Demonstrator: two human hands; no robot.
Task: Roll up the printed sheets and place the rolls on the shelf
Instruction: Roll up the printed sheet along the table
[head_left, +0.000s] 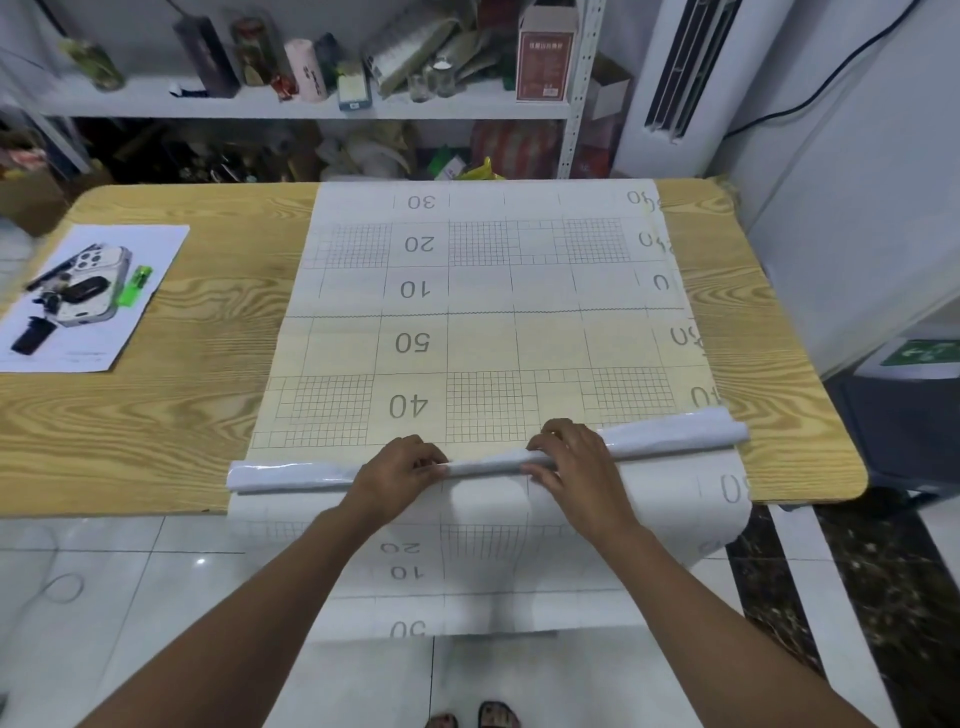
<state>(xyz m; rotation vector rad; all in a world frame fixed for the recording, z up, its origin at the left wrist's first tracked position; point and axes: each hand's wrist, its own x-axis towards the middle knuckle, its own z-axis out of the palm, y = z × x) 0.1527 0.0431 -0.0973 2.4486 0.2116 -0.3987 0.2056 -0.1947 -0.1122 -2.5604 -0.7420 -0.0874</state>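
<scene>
Both of my hands are clamped on the roll (675, 439): my left hand (400, 467) grips it just left of the middle and my right hand (576, 462) grips it just right of the middle, with the fingers of each curled over its top. The roll is a glossy white tube lying across the printed sheet (467, 312), close to the 6 o'clock edge of the wooden table (156, 364). It runs from 9 to 3 o'clock, with its 3 o'clock end a little nearer 12. From the roll the sheet, marked with grids and large numbers, lies flat toward 12 o'clock as far as the table's far edge. Another stretch of it hangs over the 6 o'clock edge toward the tiled floor. At 10 o'clock on the table a white paper (156, 249) carries a phone (93, 280) and a green lighter (135, 286). Beyond the table at 12 o'clock stands the shelf (311, 106), crowded with boxes and bottles.
</scene>
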